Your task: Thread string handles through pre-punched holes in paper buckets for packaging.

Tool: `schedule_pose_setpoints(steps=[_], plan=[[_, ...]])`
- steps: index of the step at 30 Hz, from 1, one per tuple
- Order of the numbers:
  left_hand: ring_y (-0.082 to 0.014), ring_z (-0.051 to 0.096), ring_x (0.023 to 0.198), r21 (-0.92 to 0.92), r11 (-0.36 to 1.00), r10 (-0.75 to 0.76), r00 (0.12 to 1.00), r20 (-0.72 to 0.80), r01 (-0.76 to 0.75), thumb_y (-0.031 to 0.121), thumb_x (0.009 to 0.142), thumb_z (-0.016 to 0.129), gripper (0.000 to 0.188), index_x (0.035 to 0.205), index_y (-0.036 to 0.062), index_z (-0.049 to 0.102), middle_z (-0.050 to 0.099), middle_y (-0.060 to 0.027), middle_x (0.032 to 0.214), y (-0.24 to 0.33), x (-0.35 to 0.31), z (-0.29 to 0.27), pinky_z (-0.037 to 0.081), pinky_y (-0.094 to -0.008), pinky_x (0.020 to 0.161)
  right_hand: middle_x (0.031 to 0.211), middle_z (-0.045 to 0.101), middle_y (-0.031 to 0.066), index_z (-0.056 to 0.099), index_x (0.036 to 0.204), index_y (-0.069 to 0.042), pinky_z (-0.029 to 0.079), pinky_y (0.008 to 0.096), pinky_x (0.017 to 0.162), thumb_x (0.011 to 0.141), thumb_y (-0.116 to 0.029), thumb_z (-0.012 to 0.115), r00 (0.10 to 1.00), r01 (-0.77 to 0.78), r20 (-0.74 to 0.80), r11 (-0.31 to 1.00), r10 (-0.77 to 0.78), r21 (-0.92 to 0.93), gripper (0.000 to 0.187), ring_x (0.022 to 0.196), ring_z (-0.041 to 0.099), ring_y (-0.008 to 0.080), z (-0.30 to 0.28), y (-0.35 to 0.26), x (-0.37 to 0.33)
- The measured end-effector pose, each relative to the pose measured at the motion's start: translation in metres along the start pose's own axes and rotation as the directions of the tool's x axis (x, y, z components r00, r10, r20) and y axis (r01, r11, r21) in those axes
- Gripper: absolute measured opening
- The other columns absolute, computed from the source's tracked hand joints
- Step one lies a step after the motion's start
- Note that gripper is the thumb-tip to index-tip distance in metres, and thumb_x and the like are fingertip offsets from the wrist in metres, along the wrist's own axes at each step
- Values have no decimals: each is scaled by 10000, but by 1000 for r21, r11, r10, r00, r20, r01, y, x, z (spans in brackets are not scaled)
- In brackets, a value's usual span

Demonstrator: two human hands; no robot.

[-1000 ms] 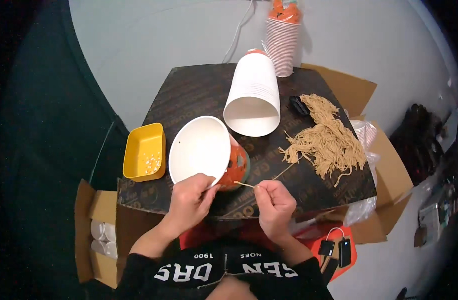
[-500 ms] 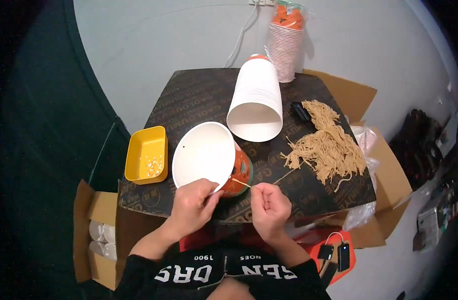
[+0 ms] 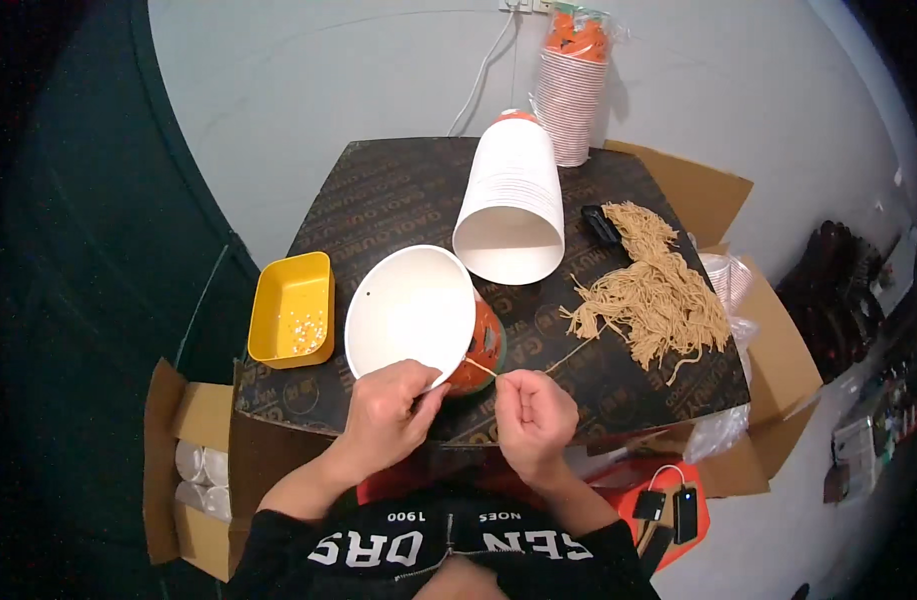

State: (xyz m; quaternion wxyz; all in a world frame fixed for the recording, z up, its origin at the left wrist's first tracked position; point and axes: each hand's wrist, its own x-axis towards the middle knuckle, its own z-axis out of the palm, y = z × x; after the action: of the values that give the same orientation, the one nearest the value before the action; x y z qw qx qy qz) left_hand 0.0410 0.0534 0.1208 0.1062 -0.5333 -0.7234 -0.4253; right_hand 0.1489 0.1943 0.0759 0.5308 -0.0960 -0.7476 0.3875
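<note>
A paper bucket (image 3: 409,310) with a white inside and an orange, green-based outside leans on the table near its front edge, its mouth tilted up to the left. My left hand (image 3: 391,412) pinches its near rim between thumb and fingers. Tan string (image 3: 482,367) runs from the bucket's side, just below the rim, into my right hand (image 3: 535,415). That hand's fingers are curled closed around the string, and a length of it trails out toward a tan string bundle (image 3: 669,310) on the right. Whether the string is fixed to the bucket is hidden.
A yellow tray (image 3: 279,290) with small white bits stands at the left. Behind the bucket lies a nested stack of white buckets (image 3: 509,220); a bagged stack (image 3: 571,100) stands by the wall. Cardboard boxes (image 3: 204,410) flank the table. A black clip (image 3: 601,226) sits by the bundle.
My right hand has shifted slightly left, closer to the bucket, still gripping the string. The bucket's rim has turned a little to the right. My left hand keeps its pinch on the rim.
</note>
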Motion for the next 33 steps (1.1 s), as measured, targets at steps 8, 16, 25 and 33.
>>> schedule_pose_setpoints(steps=[8,16,25,33], plan=[[-309,642,641,23,1000,18,1000,10,-18,-8,788,721,124,850,-13,614,631,-157,733,1,-3,3,501,-372,567,653,594,98,634,844,-10,412,308,456,780,52,725,998,59,11,998,-59,-2,127,496,555,205,-1,-4,2],[-338,622,663,139,981,138,990,-13,-135,-14,743,721,146,847,-3,619,619,-155,740,1,-6,13,501,-409,586,703,620,6,655,957,30,433,220,532,915,-31,657,937,-347,124,905,326,245,74,607,512,28,5,-4,-6],[-275,592,654,289,928,243,970,5,-234,30,710,652,160,863,3,612,567,-112,712,1,-13,30,479,-376,573,759,632,-14,666,1007,38,449,201,590,919,-37,657,935,-354,65,905,348,237,116,667,524,23,13,8,-20],[-256,579,686,324,903,272,959,75,-282,66,709,632,167,851,-3,576,525,-98,728,0,-21,47,484,-349,626,726,591,-39,664,924,34,421,194,588,897,-23,674,878,-462,-6,851,478,250,64,651,477,20,14,21,-42]])
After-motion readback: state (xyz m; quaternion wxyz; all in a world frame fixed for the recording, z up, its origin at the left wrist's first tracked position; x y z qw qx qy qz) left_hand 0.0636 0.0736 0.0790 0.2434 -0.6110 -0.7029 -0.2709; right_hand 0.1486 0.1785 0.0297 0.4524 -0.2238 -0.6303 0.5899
